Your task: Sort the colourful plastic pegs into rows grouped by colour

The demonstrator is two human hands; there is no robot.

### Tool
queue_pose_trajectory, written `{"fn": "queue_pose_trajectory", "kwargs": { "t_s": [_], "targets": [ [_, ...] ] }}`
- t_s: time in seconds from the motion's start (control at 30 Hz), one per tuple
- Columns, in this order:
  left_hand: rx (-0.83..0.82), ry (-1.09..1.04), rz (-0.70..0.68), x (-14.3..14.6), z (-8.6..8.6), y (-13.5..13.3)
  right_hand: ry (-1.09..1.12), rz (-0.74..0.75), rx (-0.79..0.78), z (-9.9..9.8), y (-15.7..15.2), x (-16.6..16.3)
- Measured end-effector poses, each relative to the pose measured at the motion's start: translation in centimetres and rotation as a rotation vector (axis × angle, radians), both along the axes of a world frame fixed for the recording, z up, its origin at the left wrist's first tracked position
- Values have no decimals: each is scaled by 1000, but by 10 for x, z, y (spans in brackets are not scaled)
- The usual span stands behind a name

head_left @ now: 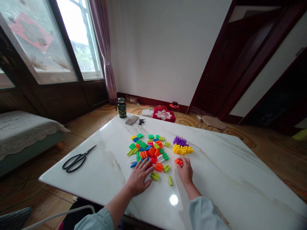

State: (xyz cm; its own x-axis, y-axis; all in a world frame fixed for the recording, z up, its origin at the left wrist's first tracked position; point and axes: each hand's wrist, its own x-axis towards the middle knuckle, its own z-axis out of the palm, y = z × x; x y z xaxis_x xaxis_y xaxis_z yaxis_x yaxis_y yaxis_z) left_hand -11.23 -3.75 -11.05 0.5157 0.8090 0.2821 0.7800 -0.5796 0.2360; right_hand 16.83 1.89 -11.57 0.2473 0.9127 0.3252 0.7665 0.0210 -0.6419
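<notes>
A loose pile of small plastic toy blocks (144, 146) in green, orange, blue, white, red and lime lies mid-table. My left hand (139, 176) rests on the near edge of this pile, fingers spread. Just right of it, my right hand (185, 171) pinches an orange block (178, 161) at or close above the tabletop. Beyond that hand sit two sorted groups, purple blocks (181, 141) and yellow blocks (182, 149), side by side and touching. A single lime block (170, 180) lies between my hands.
Black-handled scissors (78, 159) lie at the left of the white marble-look table (216, 179). At its far corner stand a dark green flask (122, 108), a phone (132, 120) and keys (141, 121). A stool (212, 122) stands beyond the table's far edge.
</notes>
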Motion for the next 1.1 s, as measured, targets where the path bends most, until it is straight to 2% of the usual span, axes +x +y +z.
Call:
{"fn": "queue_pose_trajectory", "kwargs": {
  "t_s": [0.13, 0.37, 0.53, 0.63, 0.7, 0.77, 0.87, 0.9, 1.0, 1.1],
  "targets": [
    [5, -10, -2, 0, 0, 0, 20, 52, 43, -3, -2, -9],
    [24, -21, -13, 0, 1, 2, -21, 189, 39, 8, 12, -16],
    [62, -59, -2, 0, 7, -6, -220, 192, 13, -2, -13, -12],
    [79, -99, -9, -2, 12, -11, -337, 246, 62, -11, -26, -9],
    [66, -148, 2, -5, 17, -5, -379, 240, 80, -15, -27, -10],
    [50, -209, 119, -11, 25, 16, -417, 230, 83, -18, -25, -11],
    [10, -215, 527, -28, 38, 70, -444, 236, 101, -20, -21, -12],
    [-1, -202, 602, -36, 42, 90, -443, 240, 113, -22, -21, -11],
    [-49, -164, 694, -60, 47, 148, -427, 233, 151, -26, -20, -10],
    [-142, -112, 688, -78, 42, 184, -407, 218, 176, -32, -19, -9]
  ]
}}
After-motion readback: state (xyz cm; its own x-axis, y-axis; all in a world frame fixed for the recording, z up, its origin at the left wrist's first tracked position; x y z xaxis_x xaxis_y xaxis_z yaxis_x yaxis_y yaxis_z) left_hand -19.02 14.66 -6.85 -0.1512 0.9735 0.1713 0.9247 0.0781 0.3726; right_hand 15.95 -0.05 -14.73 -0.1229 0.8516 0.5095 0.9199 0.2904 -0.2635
